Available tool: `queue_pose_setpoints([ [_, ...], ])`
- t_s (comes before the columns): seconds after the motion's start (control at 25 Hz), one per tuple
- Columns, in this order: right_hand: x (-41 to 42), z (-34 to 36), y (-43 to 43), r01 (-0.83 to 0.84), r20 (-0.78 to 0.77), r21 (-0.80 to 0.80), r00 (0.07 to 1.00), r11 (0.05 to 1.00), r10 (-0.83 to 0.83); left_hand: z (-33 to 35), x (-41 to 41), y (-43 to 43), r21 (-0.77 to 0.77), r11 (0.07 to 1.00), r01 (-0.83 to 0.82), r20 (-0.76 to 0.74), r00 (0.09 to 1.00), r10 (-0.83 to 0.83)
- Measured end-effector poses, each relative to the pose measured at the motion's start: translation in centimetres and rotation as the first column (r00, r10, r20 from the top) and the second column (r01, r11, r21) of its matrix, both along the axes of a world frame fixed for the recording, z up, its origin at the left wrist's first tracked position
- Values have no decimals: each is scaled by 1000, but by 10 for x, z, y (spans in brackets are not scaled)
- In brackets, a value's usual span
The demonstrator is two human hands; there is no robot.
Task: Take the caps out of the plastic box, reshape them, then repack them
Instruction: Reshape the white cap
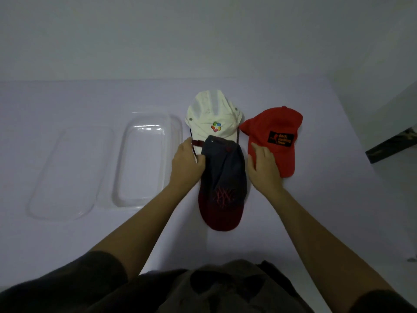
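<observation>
On the pale table (316, 199), seen from the head camera, all three caps lie outside the clear plastic box (146, 159), which sits empty at centre left with what I take to be its lid (67, 172) just beside it. The white cap (214, 118) is farthest away, the red cap (275, 136) is to its right, and the dark cap (222, 184) is nearest, its crown overlapping the white cap's brim.

The left hand (187, 161) has its fingers curled onto the dark cap's rear left edge, near a maroon strap (198, 143). The right hand (264, 163) holds nothing; its fingers are fairly straight and spread, lying over the near edge of the red cap, just beside the dark cap.

The reshaping seems to be on the dark cap. Since it rests on the white cap, tugging it could drag the white one out of shape. A one-sided pull may also crease the soft crown, and the right hand could nudge the red cap.

The left fingertips are hidden under the fabric, and the white cap's brim is mostly covered. The box walls are hard to trace through the clear plastic. The lettering on the red cap's patch is too blurred to read.
</observation>
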State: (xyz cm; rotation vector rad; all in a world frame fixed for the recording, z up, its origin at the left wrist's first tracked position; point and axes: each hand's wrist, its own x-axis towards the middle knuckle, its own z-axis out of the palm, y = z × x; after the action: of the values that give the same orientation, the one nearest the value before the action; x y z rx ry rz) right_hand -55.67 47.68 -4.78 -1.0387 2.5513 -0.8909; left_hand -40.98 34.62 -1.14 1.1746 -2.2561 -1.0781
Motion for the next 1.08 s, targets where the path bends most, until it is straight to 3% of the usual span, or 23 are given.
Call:
queue_pose_setpoints([
  [0.16, 7, 13, -35, -350, 179, 77, 926, 934, 332, 0, -51, -58, 194, 979, -58, 50, 998, 49],
  [0.28, 17, 6, -43, -355, 164, 55, 925, 933, 343, -10, -80, -89, 348, 937, -29, 142, 990, -22],
  [0.4, 19, -3, -45, -337, 185, 2, 925, 941, 331, -29, -109, -103, 241, 949, 202, 225, 940, -257],
  [0.56, 18, -9, -49, -356, 204, -14, 914, 934, 351, -56, -140, -118, 160, 982, 101, 476, 863, -167],
  [0.64, 15, -13, -51, -355, 203, -28, 913, 935, 353, -58, -148, -124, 126, 982, 139, 569, 801, -186],
  [0.72, 15, -15, -53, -355, 200, -35, 913, 934, 355, -52, -152, -130, 73, 980, 188, 496, 845, -199],
  [0.84, 13, -15, -54, -355, 186, -20, 917, 935, 352, -35, -156, -140, 8, 995, 104, 221, 970, -103],
  [0.92, 11, -14, -54, -369, 200, -16, 910, 929, 364, -9, -159, -150, -4, 999, 44, 28, 999, -44],
  [1.0, 12, -12, -53, -398, 219, -14, 894, 917, 391, 21, -159, -158, -40, 998, 39, -41, 998, -40],
  [1.08, 10, -13, -56, -368, 137, -16, 920, 930, 367, 46, -157, -164, -51, 996, 72, -50, 996, -75],
])
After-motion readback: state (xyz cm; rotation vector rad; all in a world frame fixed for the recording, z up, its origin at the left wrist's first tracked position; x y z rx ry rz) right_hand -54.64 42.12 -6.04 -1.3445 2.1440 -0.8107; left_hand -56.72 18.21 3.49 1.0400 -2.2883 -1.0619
